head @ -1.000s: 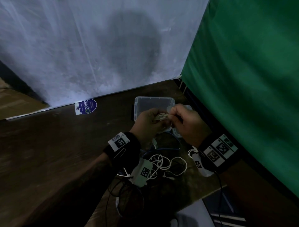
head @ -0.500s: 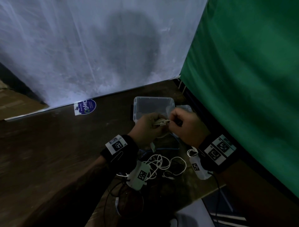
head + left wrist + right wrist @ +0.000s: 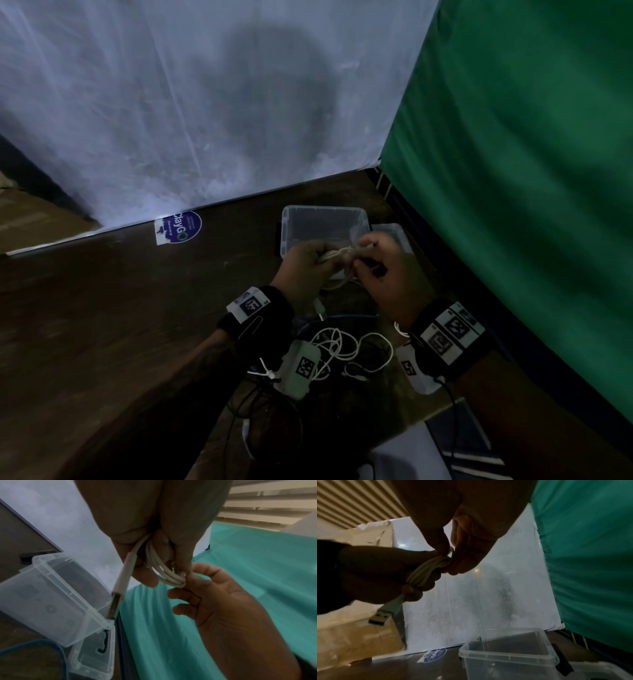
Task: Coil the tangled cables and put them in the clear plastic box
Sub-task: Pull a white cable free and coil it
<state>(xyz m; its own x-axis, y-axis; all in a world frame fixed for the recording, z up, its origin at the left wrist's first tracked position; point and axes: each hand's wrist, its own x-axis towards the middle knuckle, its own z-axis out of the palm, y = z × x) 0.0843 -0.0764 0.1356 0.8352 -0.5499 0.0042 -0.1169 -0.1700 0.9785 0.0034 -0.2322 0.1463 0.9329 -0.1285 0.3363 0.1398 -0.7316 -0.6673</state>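
My left hand grips a coiled white USB cable just above the front edge of the clear plastic box. In the left wrist view the cable's loops sit in my curled fingers and its USB plug hangs down. My right hand pinches the coil's far end between thumb and fingers; the right wrist view shows that pinch on the coil, with the plug dangling. The box stands open and looks empty.
Loose white cables and a blue cable lie tangled on the brown table under my wrists. The box's lid lies right of it. A white sheet hangs behind, a green cloth to the right.
Both hands have stayed over the box's front edge; the right hand's fingers have shifted along the coil, working its end. The loose cables on the table have not moved.
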